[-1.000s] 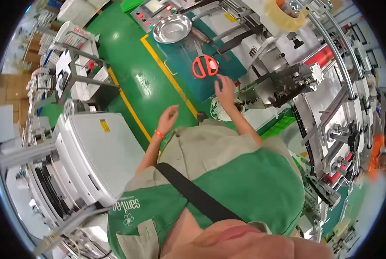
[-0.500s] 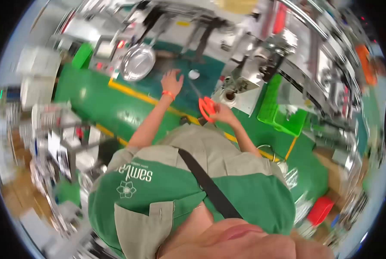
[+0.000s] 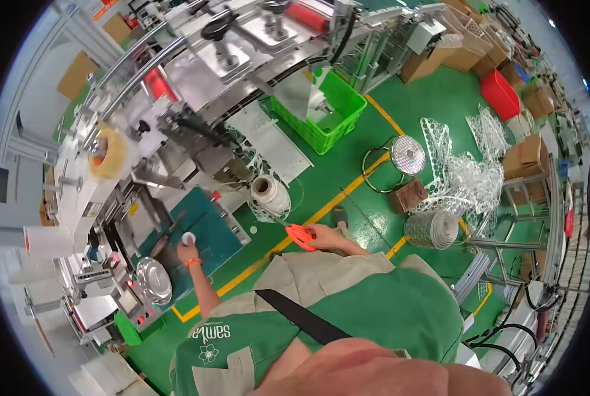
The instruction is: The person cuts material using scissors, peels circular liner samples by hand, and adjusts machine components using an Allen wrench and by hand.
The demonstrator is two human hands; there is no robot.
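Note:
My right hand (image 3: 325, 237) is wrapped round the orange handles of a pair of scissors (image 3: 300, 235). Their blades point up and left, toward a spool of white twine (image 3: 270, 195) at the bench edge. Further left, over a dark green mat (image 3: 209, 224), my left hand (image 3: 188, 253) has its fingers closed at a small round white piece (image 3: 188, 238). The undersides of those fingers are hidden. A shiny metal dish (image 3: 154, 280) lies beside the left wrist.
A bright green crate (image 3: 334, 125) stands on the floor beyond the bench, near a round metal stool (image 3: 407, 156). Crumpled clear plastic webbing (image 3: 473, 168) lies right of it. Machinery with a tape roll (image 3: 107, 153) occupies the upper left. A red bin (image 3: 500, 94) is far right.
My view has swung to the right, bringing the stool and webbing into sight. My left hand has gone from spread fingers beside the white piece to closing on it. The scissors stay in my right hand.

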